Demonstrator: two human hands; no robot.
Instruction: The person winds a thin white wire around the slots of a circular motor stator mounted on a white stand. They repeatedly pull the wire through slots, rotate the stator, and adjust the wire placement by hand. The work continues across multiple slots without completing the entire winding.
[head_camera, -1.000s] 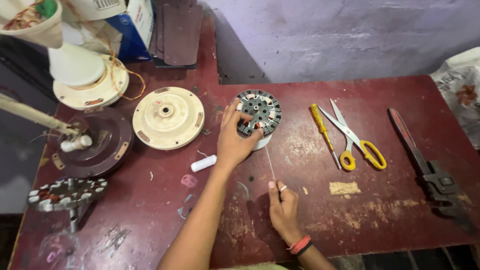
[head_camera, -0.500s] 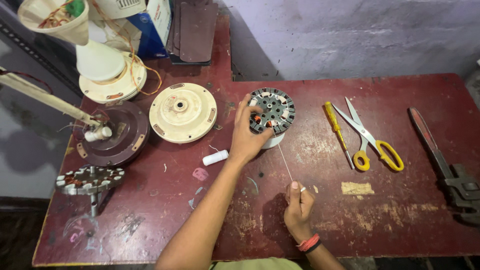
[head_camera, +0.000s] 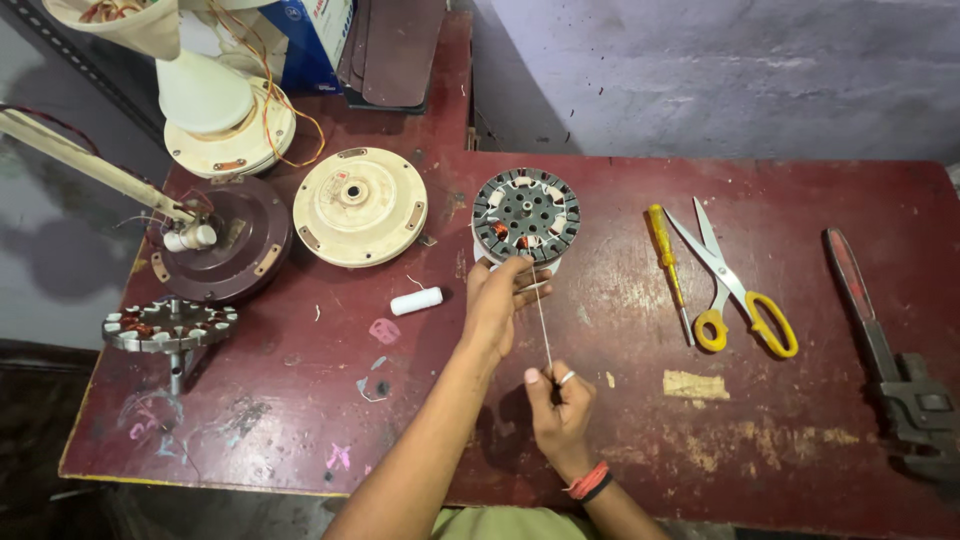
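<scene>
A round grey fan stator (head_camera: 527, 213) with copper windings sits on the dark red table (head_camera: 620, 420), resting on a white base. My left hand (head_camera: 497, 300) touches its near edge, fingers curled around a white thread (head_camera: 542, 322). The thread runs taut from the stator down to my right hand (head_camera: 558, 413), which pinches its lower end. A ring is on one finger of my right hand and an orange band on the wrist.
A white thread spool (head_camera: 416, 300) lies left of my left hand. A cream motor cover (head_camera: 359, 205), a dark motor housing (head_camera: 225, 243) and another stator on a shaft (head_camera: 168, 325) sit at left. Yellow screwdriver (head_camera: 666, 260), scissors (head_camera: 737, 285) and pipe wrench (head_camera: 893, 360) lie at right.
My left hand has slid off the top of the stator to its near edge. My right hand stays low, still pulling the thread taut. The view has shifted.
</scene>
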